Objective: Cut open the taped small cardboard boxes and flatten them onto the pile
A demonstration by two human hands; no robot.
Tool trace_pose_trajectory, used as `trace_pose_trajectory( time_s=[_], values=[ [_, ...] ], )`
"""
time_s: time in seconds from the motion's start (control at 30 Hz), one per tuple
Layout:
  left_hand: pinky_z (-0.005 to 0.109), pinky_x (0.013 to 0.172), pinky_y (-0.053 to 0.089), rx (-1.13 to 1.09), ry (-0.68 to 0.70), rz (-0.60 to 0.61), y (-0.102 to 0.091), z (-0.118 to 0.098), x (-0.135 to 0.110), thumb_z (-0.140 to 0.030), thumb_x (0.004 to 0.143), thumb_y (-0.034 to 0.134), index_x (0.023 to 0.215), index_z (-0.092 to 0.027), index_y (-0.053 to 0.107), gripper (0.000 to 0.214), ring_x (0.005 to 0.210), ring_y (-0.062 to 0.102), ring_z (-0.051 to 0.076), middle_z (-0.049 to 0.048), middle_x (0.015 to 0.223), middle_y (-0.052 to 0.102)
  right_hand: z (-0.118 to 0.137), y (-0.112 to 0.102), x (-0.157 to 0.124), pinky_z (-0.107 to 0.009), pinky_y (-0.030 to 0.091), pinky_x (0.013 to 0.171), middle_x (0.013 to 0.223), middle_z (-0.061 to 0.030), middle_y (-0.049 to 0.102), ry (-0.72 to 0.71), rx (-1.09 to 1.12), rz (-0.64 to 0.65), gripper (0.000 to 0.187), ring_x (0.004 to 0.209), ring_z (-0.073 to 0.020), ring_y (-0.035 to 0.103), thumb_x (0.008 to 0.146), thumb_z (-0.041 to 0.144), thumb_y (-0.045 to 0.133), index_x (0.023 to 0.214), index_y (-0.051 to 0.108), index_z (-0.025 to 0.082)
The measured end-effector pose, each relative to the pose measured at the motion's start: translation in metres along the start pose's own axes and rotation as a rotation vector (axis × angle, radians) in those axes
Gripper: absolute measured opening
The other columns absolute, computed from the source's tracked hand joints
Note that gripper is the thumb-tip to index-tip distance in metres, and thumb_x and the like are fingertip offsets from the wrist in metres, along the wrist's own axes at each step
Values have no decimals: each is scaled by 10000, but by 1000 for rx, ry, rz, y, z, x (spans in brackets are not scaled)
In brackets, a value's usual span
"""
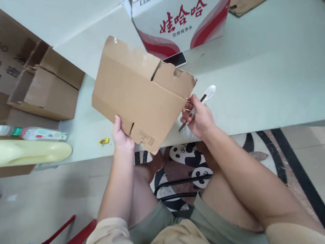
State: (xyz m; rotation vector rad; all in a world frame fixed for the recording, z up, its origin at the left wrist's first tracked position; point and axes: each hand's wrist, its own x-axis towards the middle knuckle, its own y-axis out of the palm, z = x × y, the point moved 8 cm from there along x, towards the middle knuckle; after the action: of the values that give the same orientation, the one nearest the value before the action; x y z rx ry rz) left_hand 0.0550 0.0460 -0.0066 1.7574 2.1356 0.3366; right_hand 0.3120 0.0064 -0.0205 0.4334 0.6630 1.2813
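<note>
Bottom of the frame: the person is seated, with bare knees and olive shorts. Below them are a panda-print floor mat (186, 158) and, at lower left, a red chair frame (75, 235).

Left hand (122, 135): centre frame, closed on the lower edge of the flattened cardboard box (136, 91). The thumb lies on the near face and the fingers are hidden behind it.

Right hand (198, 118): right of centre, fingers curled shut around a utility knife (209, 92). The knife's white end projects above the hand and its metal end projects below. The thumb and forefinger touch the right edge of the box.

Cardboard box: held in the air above the near edge of the white table (274, 72). It is tilted, with its left side higher in the frame, and its top flaps are notched.

On the table, lower left: a small yellow scrap (104, 141), a clear bottle (32, 133) lying on its side, and a pale yellow moulded object (21, 153) just below the bottle.

Mid left: an open brown carton (47, 89).

Behind the held box: a phone (176, 59), partly hidden, lying flat.

Top centre: a white carton (177, 14) with red lettering, standing just beyond the phone.
</note>
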Motion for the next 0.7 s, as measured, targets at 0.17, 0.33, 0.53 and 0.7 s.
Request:
trace_pose_trajectory(
  time_s=[0.17,0.33,0.53,0.7],
  values=[
    [416,1184,450,-66,-83,53,7,25,11,-446,858,707,1084,-149,694,373,1412,531,285,120,1277,716,1,2,-4,-224,324,392,619,93,427,-76,-47,-51,669,398,-28,327,665,822,692,827,412,237],
    [414,1139,485,-73,-148,66,1,25,4,-472,775,778,1053,-199,703,396,1350,585,284,90,1254,726,2,-2,-20,-185,276,320,499,115,424,-61,-179,-163,546,360,-12,288,503,447,925,769,518,198],
    [414,1020,532,-227,2,102,-6,-3,1,-814,830,439,964,-257,685,624,1233,644,289,96,1179,731,5,-3,-29,-135,267,282,454,105,421,-39,-62,-336,295,331,-3,248,677,300,796,717,524,191],
    [393,950,525,-149,-71,79,-12,-3,1,-795,877,314,1020,-261,675,660,1253,635,272,106,1155,733,52,-33,-57,-83,240,268,513,93,455,-171,-136,-440,266,318,17,236,781,247,743,700,494,201]
  ],
)
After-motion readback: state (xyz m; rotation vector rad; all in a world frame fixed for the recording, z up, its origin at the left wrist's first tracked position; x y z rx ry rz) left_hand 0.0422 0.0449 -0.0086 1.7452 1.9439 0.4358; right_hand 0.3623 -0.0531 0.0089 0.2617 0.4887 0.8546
